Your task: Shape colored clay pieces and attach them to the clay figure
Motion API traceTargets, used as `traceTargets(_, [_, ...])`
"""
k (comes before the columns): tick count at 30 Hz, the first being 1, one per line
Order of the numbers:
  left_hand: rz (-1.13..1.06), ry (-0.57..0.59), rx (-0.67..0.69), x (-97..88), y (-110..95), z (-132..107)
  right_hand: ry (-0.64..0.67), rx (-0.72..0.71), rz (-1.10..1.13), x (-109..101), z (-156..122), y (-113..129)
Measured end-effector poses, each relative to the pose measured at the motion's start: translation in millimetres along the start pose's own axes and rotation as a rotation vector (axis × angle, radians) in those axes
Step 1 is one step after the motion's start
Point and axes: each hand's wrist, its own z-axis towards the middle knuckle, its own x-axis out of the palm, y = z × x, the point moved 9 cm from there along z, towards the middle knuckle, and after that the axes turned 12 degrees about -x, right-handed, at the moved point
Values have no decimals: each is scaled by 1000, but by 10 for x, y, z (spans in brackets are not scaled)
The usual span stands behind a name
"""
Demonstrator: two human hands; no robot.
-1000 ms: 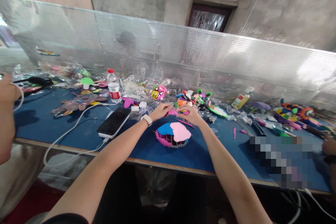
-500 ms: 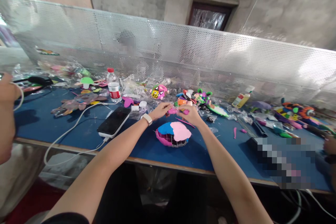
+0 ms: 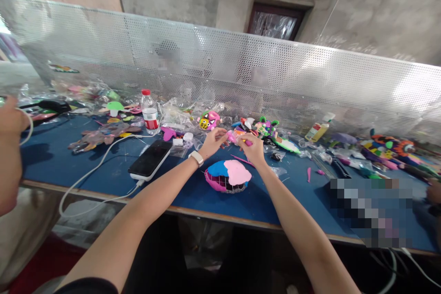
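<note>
My left hand [image 3: 212, 142], with a white watch on the wrist, and my right hand [image 3: 251, 149] meet above the blue table [image 3: 103, 170]. Both pinch a small pink foam piece [image 3: 231, 137] between their fingertips. Just in front of them lies a wire-frame mask shape [image 3: 227, 176] covered with blue, light pink and magenta foam patches. A thin pink strip [image 3: 243, 160] lies on the table between my right hand and the mask.
A phone on a white power bank [image 3: 149, 160] with a white cable lies left of my arms. A water bottle [image 3: 149, 111], plastic bags, foam animal figures [image 3: 208, 120] and a glue bottle [image 3: 319, 129] line the perforated metal screen. Another person's arm [image 3: 8, 147] is at far left.
Both hands have lifted slightly and moved away from me with the pink piece; the fingers have shifted on it. The mask and the phone have stayed put.
</note>
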Motion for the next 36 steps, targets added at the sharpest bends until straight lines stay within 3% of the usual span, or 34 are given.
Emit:
traceTargets(2, [-3, -64, 46, -37, -55, -7, 11, -16, -28, 5, 5, 7])
traceTargets(12, [58, -125, 129, -84, -161, -18, 133, 10, 12, 104, 13, 12])
traceTargets(22, [34, -135, 102, -53, -187, -49, 103, -22, -25, 62, 13, 142])
traceTargets(28, [55, -72, 89, 43, -196, -80, 173, -45, -61, 81, 22, 135])
traceTargets(36, [166, 9, 157, 137, -257, -109, 147, -84, -176, 22, 28, 103])
